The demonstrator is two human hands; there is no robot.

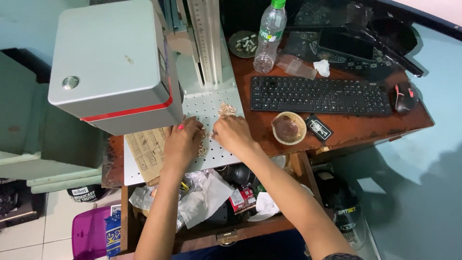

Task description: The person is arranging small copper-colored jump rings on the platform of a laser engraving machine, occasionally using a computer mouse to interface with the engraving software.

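Observation:
Both of my hands rest on a white perforated metal plate (207,103) under a grey box-shaped machine head (113,62) with a red stripe. My left hand (183,139) and my right hand (232,134) sit close together, fingertips pinching small gold-coloured metal pieces (202,150) lying on the plate. What exactly each finger grips is too small to tell. More gold pieces (226,109) lie in a little heap just beyond my right hand.
A black keyboard (320,95), a black and red mouse (404,96), a plastic bottle (269,36), an ashtray (243,44) and a small brown bowl (288,128) sit on the wooden desk. An open drawer (211,202) full of papers lies below. A printed sheet (147,149) lies left.

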